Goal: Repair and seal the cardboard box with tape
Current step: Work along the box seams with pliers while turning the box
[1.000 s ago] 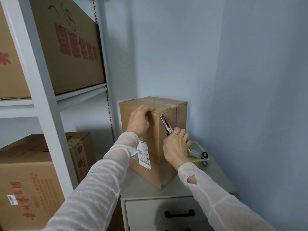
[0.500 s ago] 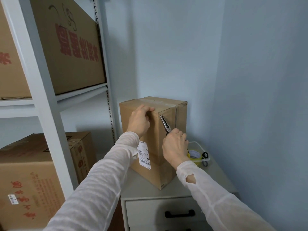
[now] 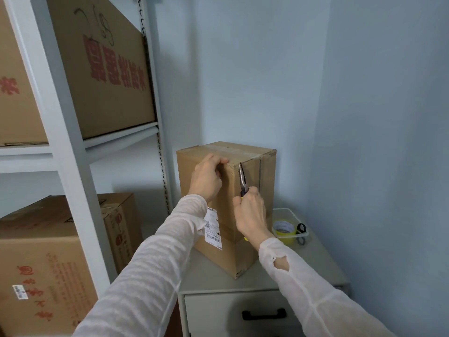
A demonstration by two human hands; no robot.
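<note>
A tall brown cardboard box (image 3: 266, 176) stands upright on a grey cabinet top (image 3: 318, 261), with tape across its top and a white shipping label (image 3: 212, 228) low on its near face. My left hand (image 3: 206, 178) grips the box's upper near corner, fingers curled over the edge. My right hand (image 3: 250, 212) holds yellow-handled pliers (image 3: 242, 180), their metal jaws pointing up against the box's near edge just under the top. A roll of yellow tape (image 3: 283, 227) lies in a clear tray (image 3: 290, 211) to the right of the box.
Black-handled scissors (image 3: 300, 229) lie in the tray beside the tape. A white metal shelf (image 3: 73, 152) on the left carries large printed cartons (image 3: 102, 69), with more cartons (image 3: 43, 263) below. Blue walls close off the back and right. A drawer with a black handle (image 3: 263, 313) sits under the cabinet top.
My right hand has lifted slightly with the pliers, so the jaws now reach nearer the box's top edge. My left hand keeps its grip on the corner.
</note>
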